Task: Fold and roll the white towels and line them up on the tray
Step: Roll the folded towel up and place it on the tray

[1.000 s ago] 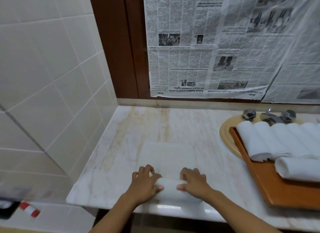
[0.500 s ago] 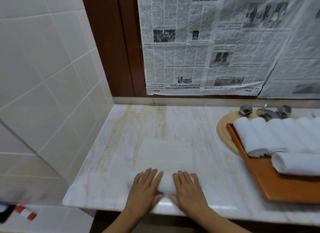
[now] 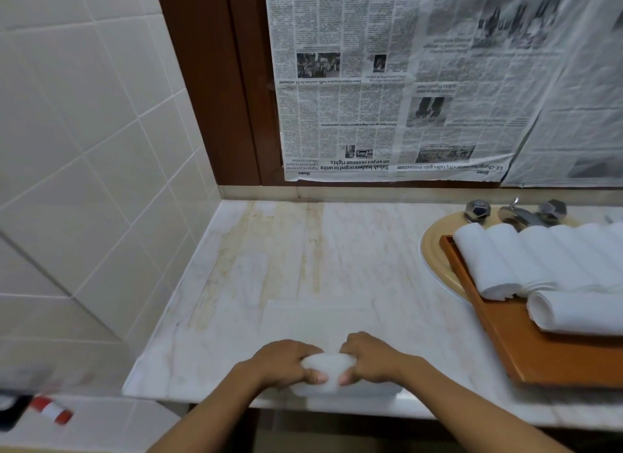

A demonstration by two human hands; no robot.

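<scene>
A folded white towel (image 3: 320, 321) lies flat on the marble counter (image 3: 286, 250), its near end rolled up. My left hand (image 3: 286, 365) and my right hand (image 3: 369, 358) grip that roll from either side, fingers curled over the top and thumbs under it. At the right, a wooden tray (image 3: 526, 348) holds a row of several rolled white towels (image 3: 539, 260). One more rolled towel (image 3: 580, 312) lies crosswise in front of that row.
The tray rests over a beige sink (image 3: 435, 260) with a chrome tap (image 3: 515, 213) behind it. A tiled wall (image 3: 84, 149) closes the left side. Newspaper (image 3: 404, 81) covers the mirror behind. A red-and-white object (image 3: 52, 410) lies low at the left.
My hands went from flat palms on the roll to fingers curled round it, and the roll has grown thicker. The camera has dipped and shifted a little.
</scene>
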